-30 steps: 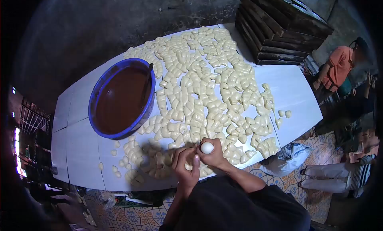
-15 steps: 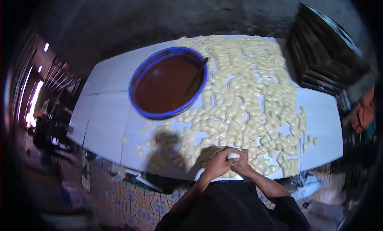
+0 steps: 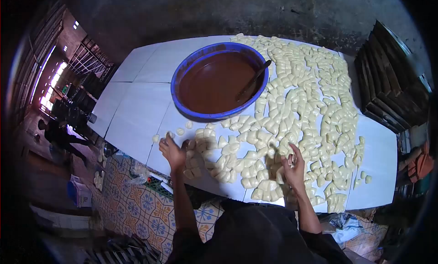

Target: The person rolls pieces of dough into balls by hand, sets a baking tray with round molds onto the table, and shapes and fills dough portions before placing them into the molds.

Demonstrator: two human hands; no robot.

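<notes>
My left hand (image 3: 172, 153) reaches over the table's near left part, fingers spread and thumb apart. Its fingertips are at a small pale dough piece (image 3: 169, 135); whether they touch it I cannot tell. My right hand (image 3: 294, 169) hovers over the dough pieces (image 3: 267, 141), its fingers curved and the thumb held away from them. A pale patch shows between thumb and fingers, and I cannot tell whether it is dough in the hand or dough behind it. Several loose round pieces lie beside my left hand.
A blue-rimmed basin (image 3: 179, 106) of brown liquid (image 3: 210, 84) stands on the white tiled table (image 3: 137, 111), with a dark-handled utensil (image 3: 253, 80) in it. Stacked dark trays (image 3: 385, 79) stand at right. Far left is another person (image 3: 64, 136).
My hands were together around a pale dough piece at the near edge. They have parted: the left has moved left to the loose pieces, the right slightly right. The view has shifted.
</notes>
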